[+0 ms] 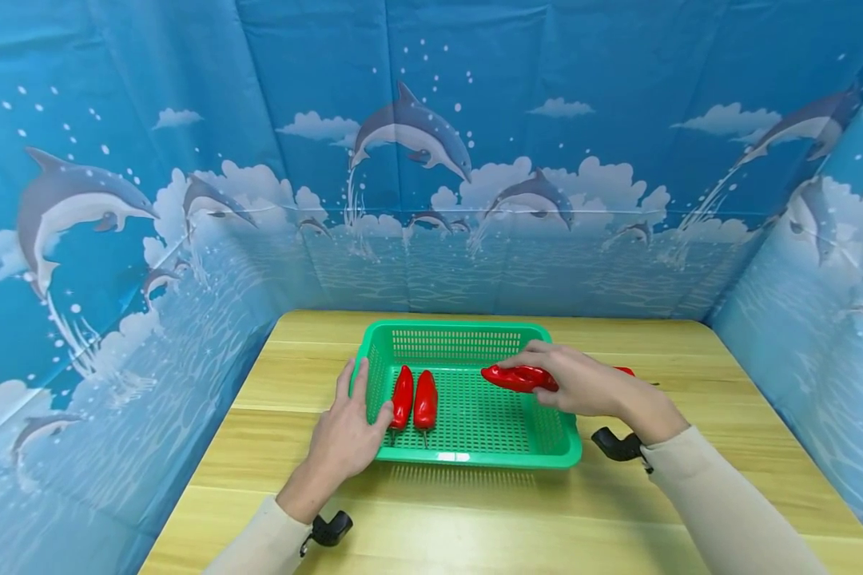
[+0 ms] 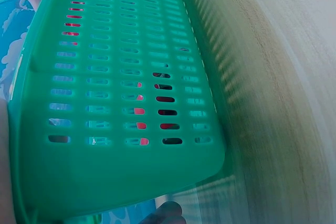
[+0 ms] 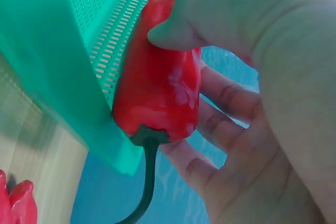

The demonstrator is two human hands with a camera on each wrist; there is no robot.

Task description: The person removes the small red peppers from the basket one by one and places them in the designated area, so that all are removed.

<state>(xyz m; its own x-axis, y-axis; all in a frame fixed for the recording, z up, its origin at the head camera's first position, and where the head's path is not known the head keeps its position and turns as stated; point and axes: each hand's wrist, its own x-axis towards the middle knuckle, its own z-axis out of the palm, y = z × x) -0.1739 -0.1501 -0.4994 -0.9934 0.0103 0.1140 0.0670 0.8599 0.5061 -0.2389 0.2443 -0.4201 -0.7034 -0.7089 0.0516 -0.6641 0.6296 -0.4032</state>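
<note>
A green plastic basket (image 1: 475,458) with slotted walls stands on the table. My left hand (image 1: 348,431) holds its left rim near the front corner, fingers along the outside and thumb over the edge. Inside at the left lie two red peppers, one (image 1: 402,397) close to my thumb and the other (image 1: 426,401) beside it. Over the basket's right side, my right hand (image 1: 582,382) grips another red pepper (image 3: 163,87) between thumb and fingers. Its dark green stem (image 3: 150,166) points back toward the wrist. The left wrist view shows mostly the basket's outer front wall (image 2: 105,166).
More red pepper (image 1: 624,370) shows on the table right of the basket, partly hidden by my right wrist. The light wooden table (image 1: 460,519) meets blue curtains (image 1: 460,271) with printed dolphins at the back. A black wrist mount (image 1: 617,445) hangs below each sleeve cuff.
</note>
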